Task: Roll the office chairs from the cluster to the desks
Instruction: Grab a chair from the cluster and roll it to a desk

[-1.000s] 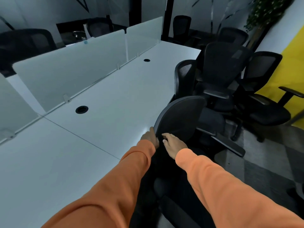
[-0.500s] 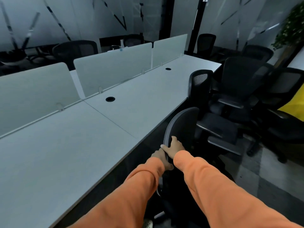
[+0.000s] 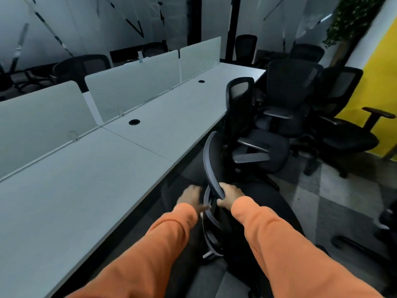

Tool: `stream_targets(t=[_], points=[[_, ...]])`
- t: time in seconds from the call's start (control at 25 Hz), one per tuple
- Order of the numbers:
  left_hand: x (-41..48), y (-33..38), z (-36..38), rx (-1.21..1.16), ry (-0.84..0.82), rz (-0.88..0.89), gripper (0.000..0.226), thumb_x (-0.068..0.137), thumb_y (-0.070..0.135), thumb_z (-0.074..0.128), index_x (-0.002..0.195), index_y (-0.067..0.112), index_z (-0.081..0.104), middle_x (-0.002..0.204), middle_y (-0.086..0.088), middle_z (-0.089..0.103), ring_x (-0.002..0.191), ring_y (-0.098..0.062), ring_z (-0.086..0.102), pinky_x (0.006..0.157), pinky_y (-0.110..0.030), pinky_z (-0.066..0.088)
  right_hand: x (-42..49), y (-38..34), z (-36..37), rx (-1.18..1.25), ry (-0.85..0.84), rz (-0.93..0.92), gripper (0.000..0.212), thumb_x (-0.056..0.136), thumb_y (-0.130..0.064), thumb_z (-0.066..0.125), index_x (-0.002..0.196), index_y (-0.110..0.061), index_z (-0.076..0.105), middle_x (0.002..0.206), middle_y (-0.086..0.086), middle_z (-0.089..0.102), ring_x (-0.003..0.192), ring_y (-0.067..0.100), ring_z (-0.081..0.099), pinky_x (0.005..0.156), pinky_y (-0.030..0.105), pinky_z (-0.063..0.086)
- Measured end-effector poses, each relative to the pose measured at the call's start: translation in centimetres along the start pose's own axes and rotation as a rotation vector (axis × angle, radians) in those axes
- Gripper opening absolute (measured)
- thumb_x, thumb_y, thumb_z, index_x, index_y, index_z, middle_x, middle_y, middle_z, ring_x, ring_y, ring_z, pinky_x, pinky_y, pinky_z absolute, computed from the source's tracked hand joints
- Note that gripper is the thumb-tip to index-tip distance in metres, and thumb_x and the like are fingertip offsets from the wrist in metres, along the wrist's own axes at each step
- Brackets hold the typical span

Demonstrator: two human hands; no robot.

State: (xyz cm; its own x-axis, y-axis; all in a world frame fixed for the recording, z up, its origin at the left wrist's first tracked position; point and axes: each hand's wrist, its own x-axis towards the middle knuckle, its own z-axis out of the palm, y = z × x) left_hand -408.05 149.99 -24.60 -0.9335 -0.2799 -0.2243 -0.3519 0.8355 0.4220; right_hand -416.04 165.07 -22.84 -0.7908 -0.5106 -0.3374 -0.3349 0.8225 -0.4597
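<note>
A black mesh office chair stands right in front of me, beside the edge of the long white desk. My right hand grips the lower rim of its backrest, fingers curled round the frame. My left hand is at the left side of the backrest; it is blurred, and whether it holds the frame is unclear. Behind the chair a cluster of black office chairs crowds the far right by the desk's end.
Frosted divider panels run along the desk's back edge, with round cable holes in the top. A yellow wall and a plant stand at right. More chairs sit beyond the dividers. Another chair's base lies at lower right.
The chair has rolled back toward me along the desk, away from the cluster. Both hands have slid lower on the backrest and my left hand has moved apart to the left.
</note>
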Motion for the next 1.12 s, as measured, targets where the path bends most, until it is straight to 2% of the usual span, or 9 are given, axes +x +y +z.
stream_targets(t=[0.16,0.24,0.32,0.44,0.56,0.64,0.76,0.96,1.12], points=[[2.2,0.4,-3.0,0.329,0.03,0.282,0.1,0.083,0.03,0.074,0.157,0.018,0.008,0.164,-0.003,-0.004,0.151,-0.021,0.0,0.121,-0.047,0.017,-4.3,3.5,-0.7,0.022,-0.103,0.003,0.05,0.081,-0.024,0.07,0.129,-0.031,0.055,0.109,-0.008,0.069,0.099,0.017,0.066,0.092,0.036,0.052],[3.1,1.4,-3.8,0.525,-0.055,0.386,0.093,0.088,0.045,0.066,0.157,0.023,0.007,0.164,0.001,-0.007,0.151,-0.02,-0.009,0.12,-0.055,0.007,-6.2,5.1,-1.1,0.026,-0.14,0.032,0.053,0.08,-0.019,0.073,0.129,-0.033,0.058,0.11,-0.014,0.07,0.102,0.01,0.066,0.095,0.032,0.051],[3.4,2.2,-3.0,0.548,-0.147,0.426,0.088,0.088,0.057,0.059,0.156,0.025,0.013,0.164,0.001,-0.006,0.15,-0.021,-0.012,0.117,-0.059,0.001,-8.2,6.2,-2.0,0.013,-0.184,0.087,0.055,0.078,-0.011,0.076,0.128,-0.029,0.062,0.112,-0.015,0.07,0.104,0.006,0.065,0.098,0.032,0.049],[2.1,3.2,-1.6,0.518,-0.159,0.528,0.074,0.089,0.061,0.054,0.146,0.021,0.03,0.157,-0.005,0.025,0.149,-0.026,0.009,0.118,-0.058,0.003,-10.7,6.0,-3.1,-0.112,-0.207,0.264,0.06,0.074,-0.002,0.078,0.127,-0.023,0.062,0.123,-0.007,0.066,0.113,0.013,0.061,0.097,0.03,0.048],[-0.8,4.6,0.4,0.507,-0.068,0.657,0.067,0.087,0.062,0.056,0.133,0.016,0.041,0.136,-0.003,0.047,0.132,-0.025,0.038,0.117,-0.051,0.019,-11.2,3.9,-1.1,-0.396,-0.144,0.414,0.056,0.074,-0.011,0.075,0.126,-0.02,0.056,0.128,0.005,0.057,0.114,0.027,0.059,0.09,0.035,0.05],[-2.7,5.0,1.9,0.472,-0.042,0.735,0.064,0.084,0.062,0.06,0.125,0.015,0.046,0.129,-0.004,0.052,0.125,-0.025,0.043,0.107,-0.044,0.033,-11.6,2.6,2.1,-0.426,-0.055,0.456,0.055,0.074,-0.024,0.077,0.124,-0.022,0.056,0.123,0.005,0.06,0.111,0.028,0.061,0.086,0.036,0.051],[-4.8,4.8,2.8,0.423,-0.077,0.899,0.055,0.083,0.053,0.068,0.119,0.016,0.049,0.123,-0.004,0.055,0.117,-0.024,0.047,0.097,-0.037,0.038,-14.6,2.8,4.9,-0.426,0.093,0.479,0.035,0.074,-0.031,0.074,0.108,-0.03,0.065,0.103,-0.002,0.069,0.098,0.022,0.065,0.082,0.034,0.054],[-7.6,4.4,3.2,0.634,-0.306,1.021,0.069,0.082,0.072,0.054,0.123,0.017,0.051,0.12,-0.005,0.058,0.109,-0.026,0.057,0.086,-0.039,0.047,-21.5,3.8,6.2,-0.469,0.059,0.526,0.019,0.071,-0.031,0.071,0.09,-0.031,0.069,0.086,-0.006,0.069,0.083,0.019,0.066,0.071,0.032,0.056],[-12.9,4.6,4.8,0.745,-0.283,1.147,0.066,0.085,0.076,0.043,0.113,0.018,0.059,0.098,-0.005,0.068,0.088,-0.028,0.064,0.069,-0.034,0.045,-27.2,3.9,8.6,-0.48,0.066,0.529,0.02,0.071,-0.031,0.07,0.092,-0.031,0.069,0.087,-0.005,0.07,0.084,0.02,0.066,0.066,0.029,0.048]])
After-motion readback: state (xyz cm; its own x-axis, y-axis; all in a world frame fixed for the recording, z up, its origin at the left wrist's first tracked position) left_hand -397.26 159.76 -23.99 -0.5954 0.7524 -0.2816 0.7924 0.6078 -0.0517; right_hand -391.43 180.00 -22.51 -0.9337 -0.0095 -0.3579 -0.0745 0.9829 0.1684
